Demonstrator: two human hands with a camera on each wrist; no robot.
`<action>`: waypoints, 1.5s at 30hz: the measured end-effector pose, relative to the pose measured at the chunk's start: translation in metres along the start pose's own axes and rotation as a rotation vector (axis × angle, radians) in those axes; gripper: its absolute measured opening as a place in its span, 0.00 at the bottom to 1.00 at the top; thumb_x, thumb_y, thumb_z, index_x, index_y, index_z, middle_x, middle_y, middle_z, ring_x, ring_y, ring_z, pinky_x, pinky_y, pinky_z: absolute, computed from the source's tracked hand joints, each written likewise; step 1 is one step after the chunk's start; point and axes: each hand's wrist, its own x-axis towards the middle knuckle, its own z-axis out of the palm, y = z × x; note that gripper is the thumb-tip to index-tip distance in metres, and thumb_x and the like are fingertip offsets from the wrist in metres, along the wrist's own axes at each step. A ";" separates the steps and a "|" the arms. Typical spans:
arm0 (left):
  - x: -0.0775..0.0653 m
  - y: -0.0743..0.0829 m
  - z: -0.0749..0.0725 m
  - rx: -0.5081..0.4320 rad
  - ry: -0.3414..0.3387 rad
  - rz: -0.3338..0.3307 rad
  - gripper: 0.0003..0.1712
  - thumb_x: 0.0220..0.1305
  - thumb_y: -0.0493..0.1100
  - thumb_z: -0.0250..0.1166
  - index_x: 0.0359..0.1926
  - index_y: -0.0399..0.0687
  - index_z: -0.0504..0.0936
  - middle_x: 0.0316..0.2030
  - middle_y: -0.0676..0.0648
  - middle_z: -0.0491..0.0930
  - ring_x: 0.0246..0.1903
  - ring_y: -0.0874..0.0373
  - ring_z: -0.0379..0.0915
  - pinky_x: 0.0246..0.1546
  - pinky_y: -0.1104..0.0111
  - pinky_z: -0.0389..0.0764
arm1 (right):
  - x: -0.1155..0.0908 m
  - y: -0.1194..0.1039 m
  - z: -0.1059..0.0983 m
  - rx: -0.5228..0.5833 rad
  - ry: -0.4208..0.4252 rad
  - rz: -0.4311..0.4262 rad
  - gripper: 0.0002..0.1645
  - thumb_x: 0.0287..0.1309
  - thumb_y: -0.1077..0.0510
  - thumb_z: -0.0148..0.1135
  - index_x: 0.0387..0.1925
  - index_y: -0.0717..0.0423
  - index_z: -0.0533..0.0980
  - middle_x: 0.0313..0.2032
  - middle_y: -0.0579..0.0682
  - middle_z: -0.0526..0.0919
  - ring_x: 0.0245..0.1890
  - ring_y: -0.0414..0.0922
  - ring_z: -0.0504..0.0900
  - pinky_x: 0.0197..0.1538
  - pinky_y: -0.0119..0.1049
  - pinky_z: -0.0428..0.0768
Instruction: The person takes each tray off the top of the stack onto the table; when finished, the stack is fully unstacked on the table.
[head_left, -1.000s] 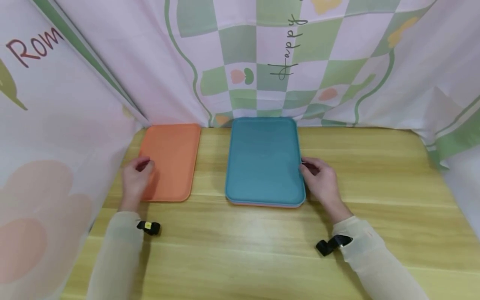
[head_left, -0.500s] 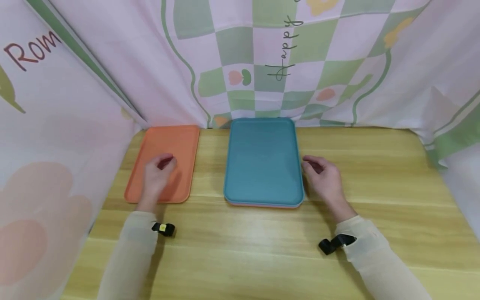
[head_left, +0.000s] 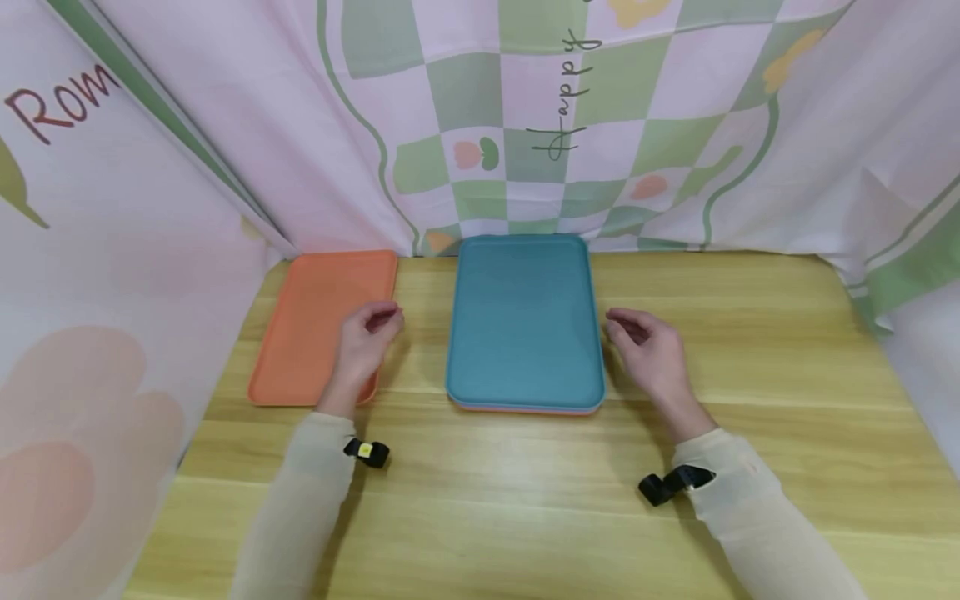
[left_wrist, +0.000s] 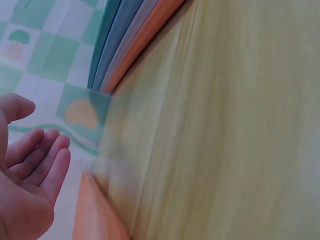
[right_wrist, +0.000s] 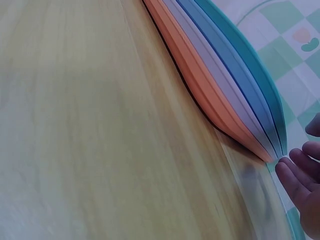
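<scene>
In the head view, a stack of trays stands mid-table with a teal tray (head_left: 525, 321) on top. The right wrist view shows a blue tray (right_wrist: 231, 67), a lavender tray (right_wrist: 212, 60) and an orange bottom tray (right_wrist: 200, 82) beneath it. A separate orange tray (head_left: 307, 321) lies flat to the left. Above that tray's right edge hovers my left hand (head_left: 362, 350), fingers loosely bent and holding nothing. My right hand (head_left: 651, 354) is just right of the stack, fingers relaxed and holding nothing; whether a fingertip touches the rim is hard to tell.
All the trays lie on a wooden table (head_left: 480, 500). A patterned curtain (head_left: 480, 108) hangs along the back edge, close behind the trays, and another patterned cloth (head_left: 112, 333) lines the left side. Each wrist wears a black camera mount (head_left: 367, 452).
My left hand has moved right, from the separate orange tray's left edge across to its right edge. My right hand has drawn slightly away from the stack's side. The trays stay in place.
</scene>
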 end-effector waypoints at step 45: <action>0.004 0.008 0.070 0.040 -0.201 -0.034 0.23 0.72 0.34 0.67 0.66 0.33 0.81 0.62 0.33 0.83 0.64 0.39 0.80 0.68 0.51 0.83 | 0.009 0.000 0.015 -0.005 -0.081 0.052 0.24 0.76 0.60 0.62 0.66 0.68 0.79 0.60 0.71 0.85 0.61 0.65 0.86 0.46 0.11 0.75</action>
